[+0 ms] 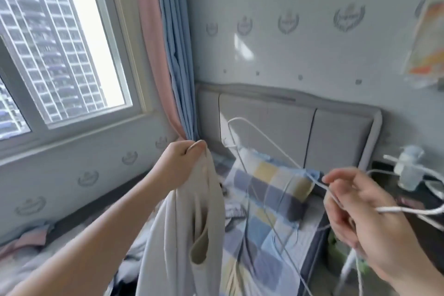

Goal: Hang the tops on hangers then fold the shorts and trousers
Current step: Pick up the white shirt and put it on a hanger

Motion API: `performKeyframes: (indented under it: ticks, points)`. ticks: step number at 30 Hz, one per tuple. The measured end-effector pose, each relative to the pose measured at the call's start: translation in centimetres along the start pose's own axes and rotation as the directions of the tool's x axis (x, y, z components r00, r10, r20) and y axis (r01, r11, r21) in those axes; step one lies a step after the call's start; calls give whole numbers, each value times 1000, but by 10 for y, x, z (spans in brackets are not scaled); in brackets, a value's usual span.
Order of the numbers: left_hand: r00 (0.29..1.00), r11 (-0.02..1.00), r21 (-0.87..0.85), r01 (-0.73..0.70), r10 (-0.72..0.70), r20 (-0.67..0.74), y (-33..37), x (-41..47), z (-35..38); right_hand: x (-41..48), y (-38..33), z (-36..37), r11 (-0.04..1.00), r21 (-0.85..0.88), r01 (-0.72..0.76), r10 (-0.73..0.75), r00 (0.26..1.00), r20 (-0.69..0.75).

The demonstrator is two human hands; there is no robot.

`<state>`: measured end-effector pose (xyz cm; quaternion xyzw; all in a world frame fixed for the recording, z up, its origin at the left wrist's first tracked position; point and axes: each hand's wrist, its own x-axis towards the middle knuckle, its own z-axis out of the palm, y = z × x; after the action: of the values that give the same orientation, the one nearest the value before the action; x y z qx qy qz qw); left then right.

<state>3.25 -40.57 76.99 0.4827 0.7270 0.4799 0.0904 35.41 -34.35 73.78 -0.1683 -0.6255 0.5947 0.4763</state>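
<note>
Left hand (179, 163) grips a cream top (192, 223) held up; right hand (365, 218) – near right – pinches white wire hangers (252, 175).

2 hands show, the left hand (177, 163) and the right hand (360, 218). 1 cream top (187, 223). At least 2 white hangers (408, 210), too blurred to count exactly. 1 checked pillow (276, 185), 2 curtains (173, 50), 1 window (60, 43).

left hand (179, 163): raised, fingers pinching top (182, 235) | right hand (360, 211): forward, fingers curled round hanger (319, 183)
</note>
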Motion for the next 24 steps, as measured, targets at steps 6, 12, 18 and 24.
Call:
performKeyframes:
  ticks: [6,12,18,24]
  points:
    - [993,995,-16,96,-95,74,-82,-55,41,-56,67,-6,948,-17,-319,320,947,22]
    - [980,994,10,111,-112,166,-96,-96,79,-93,87,-10,885,-128,-448,455,890,32]
    - [947,999,28,33,-40,319,-91,-112,91,-99,71,-24,872,-334,-357,365,930,-41]
    - [914,997,13,-82,70,401,-80,-109,87,-85,41,-34,835,-522,-171,223,974,38]
